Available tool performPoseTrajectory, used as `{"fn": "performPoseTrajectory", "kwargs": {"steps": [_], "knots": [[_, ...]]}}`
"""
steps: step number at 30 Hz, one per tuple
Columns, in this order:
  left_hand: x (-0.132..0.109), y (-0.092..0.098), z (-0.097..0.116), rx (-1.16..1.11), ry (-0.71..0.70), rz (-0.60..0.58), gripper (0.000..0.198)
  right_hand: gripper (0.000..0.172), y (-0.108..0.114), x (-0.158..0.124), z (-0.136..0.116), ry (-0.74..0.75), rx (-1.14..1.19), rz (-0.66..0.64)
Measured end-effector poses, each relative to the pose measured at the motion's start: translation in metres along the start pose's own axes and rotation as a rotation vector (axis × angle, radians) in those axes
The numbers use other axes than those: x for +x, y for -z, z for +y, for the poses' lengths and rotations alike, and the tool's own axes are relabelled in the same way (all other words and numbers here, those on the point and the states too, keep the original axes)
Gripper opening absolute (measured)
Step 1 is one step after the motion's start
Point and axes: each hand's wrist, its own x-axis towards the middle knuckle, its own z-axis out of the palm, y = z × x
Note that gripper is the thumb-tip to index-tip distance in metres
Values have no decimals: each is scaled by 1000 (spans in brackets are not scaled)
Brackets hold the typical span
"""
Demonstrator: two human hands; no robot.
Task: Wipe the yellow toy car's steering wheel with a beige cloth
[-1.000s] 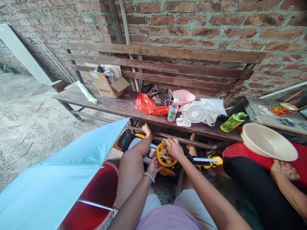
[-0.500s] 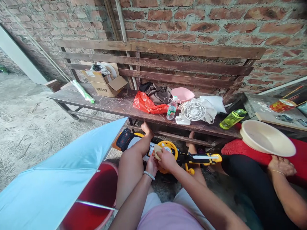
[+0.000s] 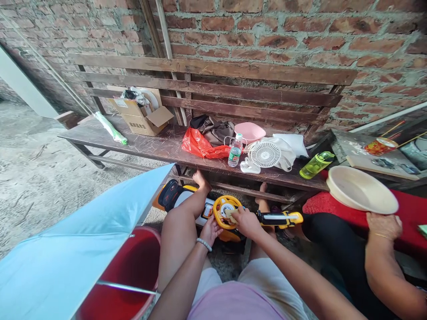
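A yellow and black toy ride-on car [image 3: 187, 200] stands on the ground between my legs, under the bench. My right hand [image 3: 245, 221] presses a small tan cloth [image 3: 231, 214] against its yellow steering wheel [image 3: 223, 209]. My left hand [image 3: 211, 230], with a bead bracelet on the wrist, grips the wheel's lower left rim. My bare feet rest against the bench's lower rail.
A wooden bench [image 3: 150, 149] along the brick wall carries a cardboard box [image 3: 142, 118], red bag [image 3: 203, 146], water bottle [image 3: 235, 151], pink bowl [image 3: 250, 131], white fan [image 3: 265, 155] and green bottle [image 3: 316, 164]. A red bucket [image 3: 130, 271] and blue umbrella [image 3: 73, 253] sit at left. A person at right has a hand by a cream basin [image 3: 362, 190].
My right hand with the cloth slid from the wheel's top to its left side, then back to the middle. The view shifted slightly right.
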Motion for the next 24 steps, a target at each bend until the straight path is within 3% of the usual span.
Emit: {"fn": "performPoseTrajectory", "kwargs": {"steps": [4, 7, 9, 12, 19, 24], "knots": [[3, 4, -3, 1, -13, 12, 42, 36, 20, 30, -2, -46, -8, 117], [5, 5, -3, 2, -12, 4, 43, 44, 28, 56, -5, 43, 37, 188], [5, 5, -2, 12, -15, 16, 42, 46, 28, 70, -8, 51, 58, 167], [4, 5, -1, 32, -23, 37, 39, 47, 21, 78, -10, -100, 121, 101], [6, 2, 1, 36, -24, 35, 37, 52, -7, 39, -9, -370, 156, 106], [9, 1, 0, 33, -28, 48, 40, 52, -30, -1, -17, -364, 160, 73]]}}
